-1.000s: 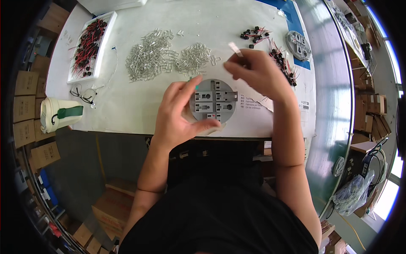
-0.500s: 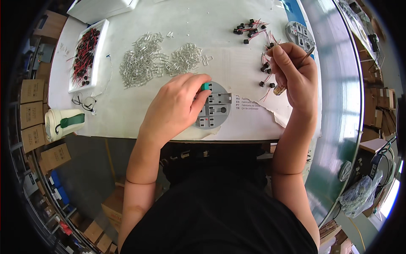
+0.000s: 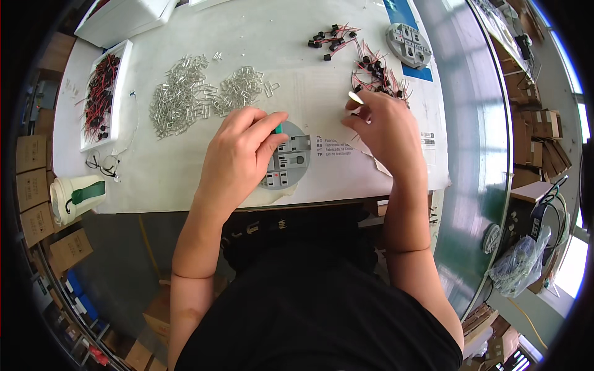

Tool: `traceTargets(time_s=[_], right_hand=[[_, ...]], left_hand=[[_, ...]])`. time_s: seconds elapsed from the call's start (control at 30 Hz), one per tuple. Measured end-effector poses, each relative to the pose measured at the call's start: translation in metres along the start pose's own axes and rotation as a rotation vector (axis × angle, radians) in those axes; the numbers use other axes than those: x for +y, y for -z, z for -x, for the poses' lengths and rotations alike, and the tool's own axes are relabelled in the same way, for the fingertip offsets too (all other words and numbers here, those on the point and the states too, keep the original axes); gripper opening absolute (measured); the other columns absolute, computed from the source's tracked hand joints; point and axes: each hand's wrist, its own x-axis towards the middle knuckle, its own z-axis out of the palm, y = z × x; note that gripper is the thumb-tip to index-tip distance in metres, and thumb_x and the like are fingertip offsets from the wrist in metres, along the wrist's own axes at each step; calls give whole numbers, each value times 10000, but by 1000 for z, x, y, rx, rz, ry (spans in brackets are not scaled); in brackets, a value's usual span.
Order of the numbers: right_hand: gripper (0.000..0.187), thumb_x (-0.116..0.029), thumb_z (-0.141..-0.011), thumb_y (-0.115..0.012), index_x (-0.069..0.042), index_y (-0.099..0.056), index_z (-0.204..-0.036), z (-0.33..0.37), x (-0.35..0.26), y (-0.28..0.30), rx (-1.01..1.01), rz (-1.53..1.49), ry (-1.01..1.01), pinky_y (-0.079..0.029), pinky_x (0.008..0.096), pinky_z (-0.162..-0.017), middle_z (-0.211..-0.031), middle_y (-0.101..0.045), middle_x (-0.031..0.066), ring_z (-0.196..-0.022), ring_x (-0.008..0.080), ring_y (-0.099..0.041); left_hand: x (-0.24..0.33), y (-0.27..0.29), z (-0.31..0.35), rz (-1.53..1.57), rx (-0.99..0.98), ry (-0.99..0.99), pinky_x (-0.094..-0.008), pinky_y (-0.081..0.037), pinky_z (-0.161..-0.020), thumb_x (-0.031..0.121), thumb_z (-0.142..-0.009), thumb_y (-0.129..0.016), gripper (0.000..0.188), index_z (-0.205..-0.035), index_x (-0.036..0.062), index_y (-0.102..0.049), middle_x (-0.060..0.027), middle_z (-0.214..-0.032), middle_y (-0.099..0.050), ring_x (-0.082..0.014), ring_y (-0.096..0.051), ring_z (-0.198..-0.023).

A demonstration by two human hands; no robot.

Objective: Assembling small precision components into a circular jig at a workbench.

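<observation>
Left flank of round grey base [image 3: 294, 162] covered by left grip [image 3: 235, 154]; green piece [image 3: 278, 128] mostly masked between thumb and fingers; right grip [image 3: 391, 127] hiding most of pale-tipped tool [image 3: 355, 98], dark bit beneath tip too small to name; silvery clips [image 3: 179, 93] overlapping past counting; white box [image 3: 127, 20] and blue sheet [image 3: 397, 11] cut by upper edge; black shirt [image 3: 328, 297] cropped by lower edge; markings on cartons [image 3: 31, 153] along left rim too small to read
</observation>
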Motion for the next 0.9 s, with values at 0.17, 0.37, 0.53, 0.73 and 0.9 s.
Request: traceTargets(time_s=[0.17,0.37,0.53,0.73,0.9], right_hand=[[175,-85,-904,-818,20,-739,-1019,-1,6,8,85,-120,-80,-520,329,-688,-832,-743,100,-737,183,-680],[188,-68,-908,-804,17,-728,-1058,-8,7,10,69,-119,-87,-523,337,-696,-893,-752,120,-747,193,-677],[179,-81,-951,-790,24,-716,-1076,-1,9,-10,56,139,172,-495,285,-662,-938,-757,57,-721,91,-612],[246,-120,-961,-813,-6,-713,-1154,8,-23,-2,153,-288,39,-479,286,-553,-943,-779,89,-632,90,-612],[190,-117,-1020,-769,25,-724,-1139,38,-64,1,-63,-1095,-89,-443,202,-503,-924,-784,85,-622,41,-587]], left_hand=[[-1,-6,9,128,101,39,-368,-560,-843,174,-912,-855,464,-1333,28,-723,-130,-1148,-691,-296,-673,-962],[0,-2,13,167,266,-8,-399,-541,-934,223,-938,-845,478,-1359,36,-714,-130,-1242,-675,-313,-644,-1087],[-2,-1,27,133,246,-38,-418,-526,-980,223,-942,-839,454,-1339,36,-721,-129,-1254,-676,-311,-626,-1134],[1,14,34,175,298,-72,-416,-543,-962,199,-934,-842,447,-1327,25,-720,-136,-1271,-691,-317,-646,-1146],[27,31,19,368,322,-116,-378,-573,-891,144,-918,-852,416,-1293,9,-735,-128,-1153,-746,-283,-707,-1039]])
